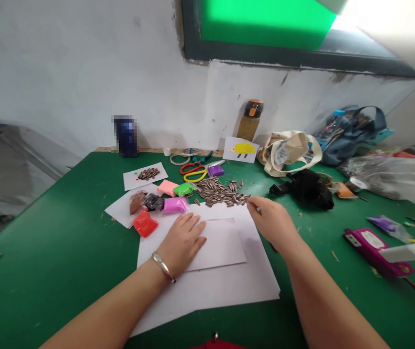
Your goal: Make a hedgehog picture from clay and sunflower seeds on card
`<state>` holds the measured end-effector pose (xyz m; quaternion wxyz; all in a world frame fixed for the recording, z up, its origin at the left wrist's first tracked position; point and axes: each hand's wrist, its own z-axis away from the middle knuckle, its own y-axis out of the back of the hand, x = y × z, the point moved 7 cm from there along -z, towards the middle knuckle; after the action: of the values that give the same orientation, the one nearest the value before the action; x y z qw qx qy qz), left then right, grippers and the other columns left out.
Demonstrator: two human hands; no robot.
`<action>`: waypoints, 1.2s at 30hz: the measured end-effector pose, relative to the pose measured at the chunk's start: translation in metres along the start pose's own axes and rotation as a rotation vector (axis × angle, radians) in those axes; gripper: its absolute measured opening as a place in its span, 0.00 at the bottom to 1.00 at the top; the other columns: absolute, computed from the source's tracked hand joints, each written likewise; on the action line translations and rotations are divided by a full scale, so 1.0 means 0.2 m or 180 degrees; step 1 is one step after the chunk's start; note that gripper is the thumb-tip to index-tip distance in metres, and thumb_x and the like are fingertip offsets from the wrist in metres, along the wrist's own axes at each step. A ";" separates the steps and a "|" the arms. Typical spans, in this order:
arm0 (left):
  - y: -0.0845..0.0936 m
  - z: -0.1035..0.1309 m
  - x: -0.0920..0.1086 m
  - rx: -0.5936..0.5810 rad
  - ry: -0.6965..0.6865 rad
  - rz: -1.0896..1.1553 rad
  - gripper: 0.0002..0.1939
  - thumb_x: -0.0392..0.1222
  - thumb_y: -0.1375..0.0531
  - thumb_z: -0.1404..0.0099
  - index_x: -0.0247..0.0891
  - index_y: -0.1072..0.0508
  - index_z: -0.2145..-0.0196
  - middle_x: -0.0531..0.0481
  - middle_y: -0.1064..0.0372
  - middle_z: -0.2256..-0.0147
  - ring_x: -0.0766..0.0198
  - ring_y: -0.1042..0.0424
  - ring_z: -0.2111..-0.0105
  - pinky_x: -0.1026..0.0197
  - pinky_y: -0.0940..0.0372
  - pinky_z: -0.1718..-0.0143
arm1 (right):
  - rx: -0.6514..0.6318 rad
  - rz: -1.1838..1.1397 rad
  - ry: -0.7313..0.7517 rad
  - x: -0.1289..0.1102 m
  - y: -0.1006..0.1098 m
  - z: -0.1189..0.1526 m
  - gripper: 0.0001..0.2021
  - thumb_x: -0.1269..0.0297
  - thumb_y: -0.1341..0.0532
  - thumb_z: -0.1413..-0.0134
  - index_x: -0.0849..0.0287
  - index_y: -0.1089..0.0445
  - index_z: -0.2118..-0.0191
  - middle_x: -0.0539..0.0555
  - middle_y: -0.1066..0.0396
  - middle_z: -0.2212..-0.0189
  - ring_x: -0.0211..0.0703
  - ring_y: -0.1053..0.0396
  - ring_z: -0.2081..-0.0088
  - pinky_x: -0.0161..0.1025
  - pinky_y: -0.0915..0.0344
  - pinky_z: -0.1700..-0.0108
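Observation:
My left hand [181,240] lies flat with spread fingers on a small white sheet [225,242]. That sheet rests on larger white paper [243,288]. At the right edge of a pile of striped sunflower seeds [218,191], my right hand [273,220] has its thumb and forefinger pinched together; whatever lies between the fingertips is too small to make out. Left of the pile are bags of coloured clay: red [145,223], magenta [175,205], green [184,189], pink [167,187], black [154,201] and brown [138,201].
Behind the seeds lie red-handled scissors [192,168], yellow-handled scissors [195,176] and a purple clay bag [215,170]. A hedgehog picture [241,150] leans below a bottle [250,121]. To the right are a cloth bag [289,152], a black cloth item [311,189] and a magenta glue gun [377,252].

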<state>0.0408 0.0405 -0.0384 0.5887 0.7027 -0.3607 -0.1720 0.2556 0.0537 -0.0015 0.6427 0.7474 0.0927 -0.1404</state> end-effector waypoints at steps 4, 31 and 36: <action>0.01 0.00 0.03 0.0031 -0.0073 0.0024 0.19 0.46 0.49 0.34 0.33 0.33 0.49 0.38 0.37 0.47 0.47 0.44 0.43 0.41 0.46 0.44 | -0.0283 0.0195 -0.0233 0.08 0.12 0.05 0.12 0.62 0.49 0.44 0.54 0.29 0.68 0.52 0.27 0.70 0.42 0.33 0.68 0.34 0.46 0.69; -0.01 0.00 0.06 -0.0297 0.0071 0.0010 0.21 0.50 0.46 0.36 0.40 0.34 0.48 0.41 0.38 0.45 0.47 0.44 0.43 0.40 0.50 0.44 | -0.1008 -0.2914 -0.0541 0.00 -0.13 0.06 0.16 0.63 0.47 0.49 0.61 0.30 0.57 0.51 0.32 0.78 0.40 0.35 0.77 0.37 0.37 0.74; -0.02 0.00 0.05 -0.0262 0.0076 0.0052 0.21 0.50 0.44 0.37 0.39 0.33 0.49 0.40 0.37 0.46 0.45 0.44 0.44 0.39 0.49 0.44 | -0.1315 -0.3708 -0.0174 -0.15 -0.22 0.09 0.15 0.72 0.47 0.54 0.61 0.31 0.59 0.50 0.32 0.77 0.38 0.34 0.75 0.38 0.34 0.70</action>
<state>0.0490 0.0332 -0.0407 0.6228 0.6769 -0.3520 -0.1734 0.2111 0.0439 -0.0356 0.5940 0.4302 0.4943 -0.4666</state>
